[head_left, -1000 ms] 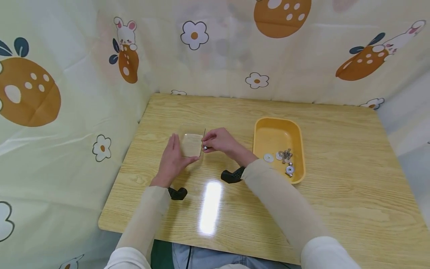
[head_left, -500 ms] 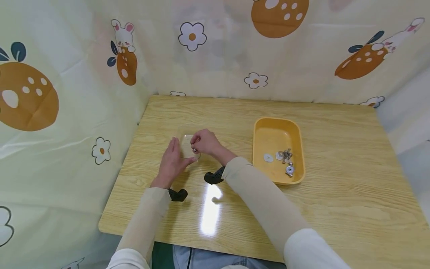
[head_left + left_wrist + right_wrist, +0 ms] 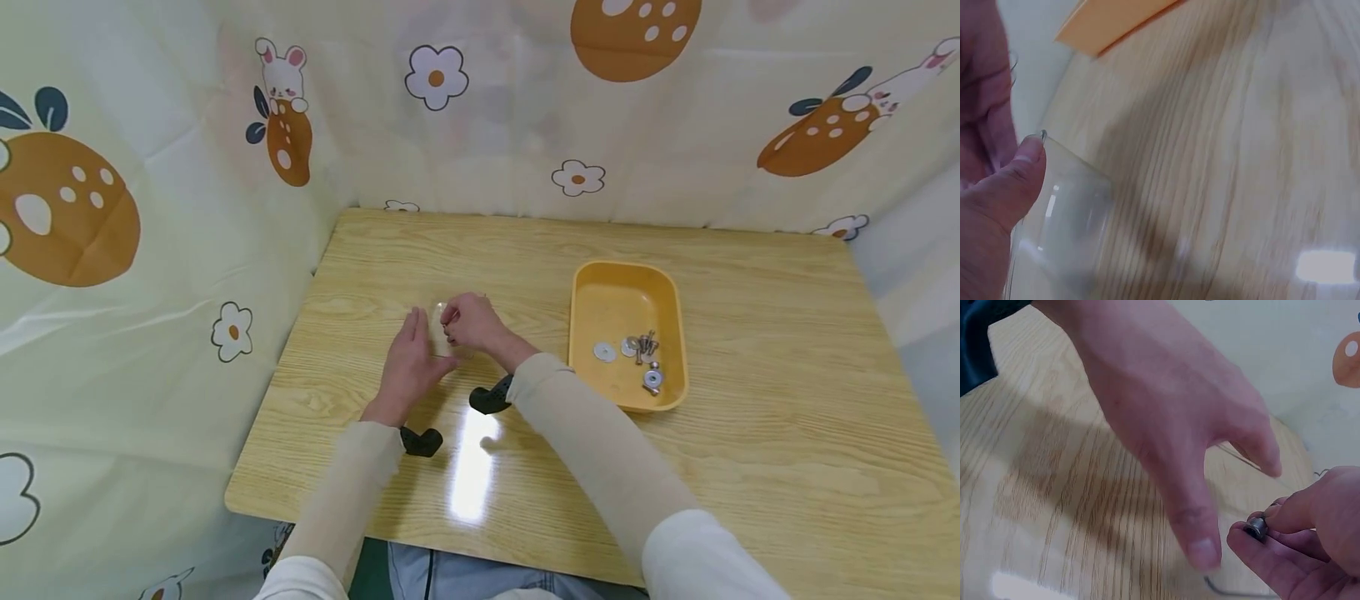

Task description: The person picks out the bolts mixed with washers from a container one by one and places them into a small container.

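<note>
A clear, see-through plastic piece (image 3: 1075, 231) with a raised middle lies on the table, mostly hidden between the hands in the head view. Beside its left edge my left hand (image 3: 408, 367) rests with fingers extended and thumb spread; the thumb tip touches its rim in the left wrist view. Right over it, my right hand (image 3: 476, 323) pinches a small, shiny metal part (image 3: 1256, 527) between thumb and fingers. This part is rounded and has a dark hollow end.
A yellow tray (image 3: 611, 300) stands right of the hands. Inside are several bolts (image 3: 643, 346), a flat washer (image 3: 604, 352) and other small metal pieces. A patterned curtain (image 3: 510, 108) borders the wooden table (image 3: 787, 375) at the back and left.
My right hand has moved left, over the clear piece, with the metal part in its fingers, then slightly right. My left hand and the clear piece have shifted right.
</note>
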`<action>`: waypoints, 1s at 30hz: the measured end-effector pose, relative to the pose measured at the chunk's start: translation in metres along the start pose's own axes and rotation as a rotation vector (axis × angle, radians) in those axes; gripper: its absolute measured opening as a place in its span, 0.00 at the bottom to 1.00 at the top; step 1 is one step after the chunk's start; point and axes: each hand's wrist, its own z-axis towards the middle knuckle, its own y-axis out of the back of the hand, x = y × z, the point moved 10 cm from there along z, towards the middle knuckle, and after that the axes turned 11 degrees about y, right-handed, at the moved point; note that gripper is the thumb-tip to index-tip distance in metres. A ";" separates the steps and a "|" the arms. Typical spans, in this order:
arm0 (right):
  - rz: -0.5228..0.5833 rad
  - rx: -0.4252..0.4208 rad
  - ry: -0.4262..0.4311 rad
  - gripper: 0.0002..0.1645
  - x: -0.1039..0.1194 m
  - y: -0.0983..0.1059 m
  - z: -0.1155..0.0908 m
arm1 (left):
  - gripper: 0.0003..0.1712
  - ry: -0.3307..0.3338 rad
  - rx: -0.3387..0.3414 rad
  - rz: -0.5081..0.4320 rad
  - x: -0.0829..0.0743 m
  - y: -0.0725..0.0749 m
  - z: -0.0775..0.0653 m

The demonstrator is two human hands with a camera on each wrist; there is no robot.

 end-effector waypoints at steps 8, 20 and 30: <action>-0.228 -0.007 0.036 0.16 -0.007 0.009 -0.001 | 0.59 -0.119 -0.101 0.016 -0.035 -0.008 -0.007; -0.352 0.079 0.025 0.13 -0.032 0.010 -0.010 | 0.62 -0.067 -0.021 -0.044 -0.043 -0.028 -0.006; -0.334 0.140 -0.007 0.11 -0.040 0.011 -0.011 | 0.65 -0.041 0.083 -0.031 -0.043 -0.036 -0.004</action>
